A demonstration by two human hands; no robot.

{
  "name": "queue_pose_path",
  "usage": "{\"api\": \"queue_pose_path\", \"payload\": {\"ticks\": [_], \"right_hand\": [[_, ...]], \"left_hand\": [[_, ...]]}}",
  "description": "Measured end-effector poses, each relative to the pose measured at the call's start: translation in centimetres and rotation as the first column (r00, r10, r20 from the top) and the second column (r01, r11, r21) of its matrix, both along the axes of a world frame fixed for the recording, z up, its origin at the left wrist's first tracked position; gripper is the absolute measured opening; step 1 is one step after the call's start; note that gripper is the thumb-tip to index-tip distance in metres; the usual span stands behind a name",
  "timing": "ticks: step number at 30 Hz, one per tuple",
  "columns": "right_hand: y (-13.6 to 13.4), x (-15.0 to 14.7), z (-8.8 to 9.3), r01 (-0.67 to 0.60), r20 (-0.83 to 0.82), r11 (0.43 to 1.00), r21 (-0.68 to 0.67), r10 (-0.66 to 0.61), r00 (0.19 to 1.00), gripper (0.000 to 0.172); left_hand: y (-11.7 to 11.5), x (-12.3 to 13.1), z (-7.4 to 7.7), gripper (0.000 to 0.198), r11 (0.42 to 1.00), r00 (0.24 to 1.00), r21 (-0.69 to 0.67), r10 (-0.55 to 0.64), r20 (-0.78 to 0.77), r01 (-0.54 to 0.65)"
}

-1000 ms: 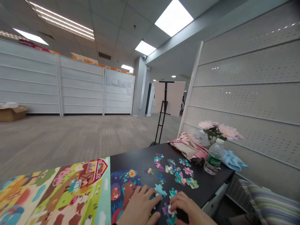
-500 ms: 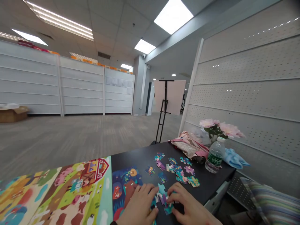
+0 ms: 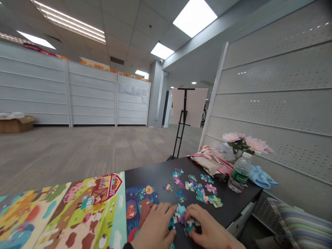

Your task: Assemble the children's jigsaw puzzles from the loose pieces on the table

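My left hand (image 3: pixel 156 226) lies with outstretched fingers over the dark blue animal picture (image 3: pixel 141 197) and the edge of some joined jigsaw pieces (image 3: pixel 179 215). To its right, my right hand (image 3: pixel 207 226) has its fingers curled down, thumb and fingertips around a teal jigsaw piece (image 3: pixel 189 226) at the side of the joined ones. Both hands partly cover the pieces, so I cannot tell whether that piece is locked in. Beyond the hands, several loose jigsaw pieces (image 3: pixel 181 195) and a small joined cluster (image 3: pixel 201 192) lie on the black tabletop (image 3: pixel 155 172).
A farm picture sheet (image 3: pixel 85 211) spreads across the left. At the right stand a water bottle (image 3: pixel 239 174) and pink flowers (image 3: pixel 256 144), with a patterned cloth bag (image 3: pixel 211 162) and blue cloth (image 3: pixel 261 177) nearby. A striped cushion (image 3: pixel 306 218) sits lower right; an easel (image 3: pixel 183 117) stands beyond.
The right hand has moved slightly, its fingers drawn in closer around the teal jigsaw piece. My left hand stays in place. The whole view has shifted a little.
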State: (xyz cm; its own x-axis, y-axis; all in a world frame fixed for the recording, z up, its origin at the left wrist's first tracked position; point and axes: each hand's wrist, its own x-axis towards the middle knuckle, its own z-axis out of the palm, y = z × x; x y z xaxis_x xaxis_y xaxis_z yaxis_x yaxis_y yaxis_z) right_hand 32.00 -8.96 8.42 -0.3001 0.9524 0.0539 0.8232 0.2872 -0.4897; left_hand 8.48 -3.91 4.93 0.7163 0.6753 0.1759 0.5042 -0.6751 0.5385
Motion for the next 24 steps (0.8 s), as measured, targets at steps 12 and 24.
{"api": "queue_pose_path", "payload": {"ticks": [12, 24], "right_hand": [[0.8, -0.3, 0.5, 0.011, -0.066, 0.999, -0.046, -0.014, 0.998, 0.040], [3.5, -0.9, -0.8, 0.179, 0.021, 0.983, -0.029, -0.178, 0.984, 0.036]], "left_hand": [[0.8, 0.4, -1.8, 0.065, 1.000, 1.000, 0.010, 0.000, 0.021, 0.000], [1.7, 0.6, -2.5, 0.069, 0.999, 0.999, 0.015, 0.032, 0.020, -0.032]]}}
